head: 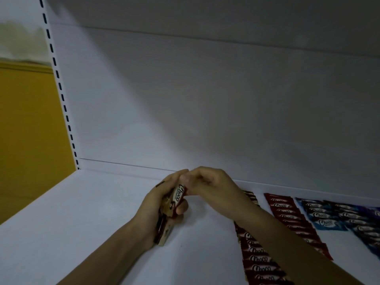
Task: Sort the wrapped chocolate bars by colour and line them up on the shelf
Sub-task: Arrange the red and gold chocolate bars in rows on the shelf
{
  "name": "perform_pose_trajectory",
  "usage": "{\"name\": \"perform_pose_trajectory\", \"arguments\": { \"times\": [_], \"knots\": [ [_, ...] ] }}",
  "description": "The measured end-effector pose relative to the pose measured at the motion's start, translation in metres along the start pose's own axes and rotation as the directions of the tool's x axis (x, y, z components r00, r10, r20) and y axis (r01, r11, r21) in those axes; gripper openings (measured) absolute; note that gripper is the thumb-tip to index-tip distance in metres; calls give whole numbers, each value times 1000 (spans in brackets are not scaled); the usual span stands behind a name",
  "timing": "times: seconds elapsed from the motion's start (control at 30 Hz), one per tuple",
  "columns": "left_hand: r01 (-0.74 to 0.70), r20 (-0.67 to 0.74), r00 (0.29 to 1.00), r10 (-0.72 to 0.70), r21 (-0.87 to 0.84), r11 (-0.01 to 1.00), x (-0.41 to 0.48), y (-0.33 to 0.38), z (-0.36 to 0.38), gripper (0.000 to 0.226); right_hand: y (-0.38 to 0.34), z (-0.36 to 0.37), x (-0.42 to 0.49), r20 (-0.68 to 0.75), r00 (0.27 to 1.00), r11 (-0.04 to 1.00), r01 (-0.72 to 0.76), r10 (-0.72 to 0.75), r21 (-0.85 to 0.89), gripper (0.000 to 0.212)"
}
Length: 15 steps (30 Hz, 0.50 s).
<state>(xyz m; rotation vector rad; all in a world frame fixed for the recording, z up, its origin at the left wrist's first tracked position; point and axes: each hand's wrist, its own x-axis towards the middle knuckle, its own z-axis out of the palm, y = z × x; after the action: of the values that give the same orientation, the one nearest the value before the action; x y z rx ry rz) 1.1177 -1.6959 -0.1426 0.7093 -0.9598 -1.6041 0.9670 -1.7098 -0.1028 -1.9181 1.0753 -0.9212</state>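
My left hand [156, 204] grips a small stack of wrapped chocolate bars [164, 229] upright above the white shelf [92, 212]. The front bar [179, 195] is red with white "Choco" lettering. My right hand [207, 185] pinches the top end of that bar with its fingertips. On the shelf to the right lie sorted rows: a dark brown-red row [258, 258], partly hidden under my right forearm, a bright red row [287, 212], a blue row [320, 214] and a darker blue-purple row [362, 221] at the frame's right edge.
The shelf's white back panel [205, 110] rises behind my hands. A slotted upright [61, 99] marks the shelf's left end, with a yellow wall [26, 130] beyond it. Bare shelf surface lies left of my hands.
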Motion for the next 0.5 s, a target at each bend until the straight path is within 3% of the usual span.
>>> {"name": "perform_pose_trajectory", "arguments": {
  "times": [0.13, 0.2, 0.4, 0.5],
  "knots": [
    [74, 49, 996, -72, -24, 997, 2, -2, 4, 54, 2, -1, -2, -52, 998, 999, 33, -32, 23, 9],
    [92, 26, 995, -93, 50, 995, 2, 1, 4, 50, 2, -7, -2, -116, 993, 995, 17, -5, 97, 6],
    [21, -11, 1000, -19, 324, 946, -7, 2, 8, 17, 1, -12, -3, -197, 979, 999, 52, -52, -4, 11],
    [-10, -28, 999, 22, 369, 929, -8, 2, 9, 18, 2, -14, -2, -254, 966, 999, 51, -50, -5, 11]
  ]
}}
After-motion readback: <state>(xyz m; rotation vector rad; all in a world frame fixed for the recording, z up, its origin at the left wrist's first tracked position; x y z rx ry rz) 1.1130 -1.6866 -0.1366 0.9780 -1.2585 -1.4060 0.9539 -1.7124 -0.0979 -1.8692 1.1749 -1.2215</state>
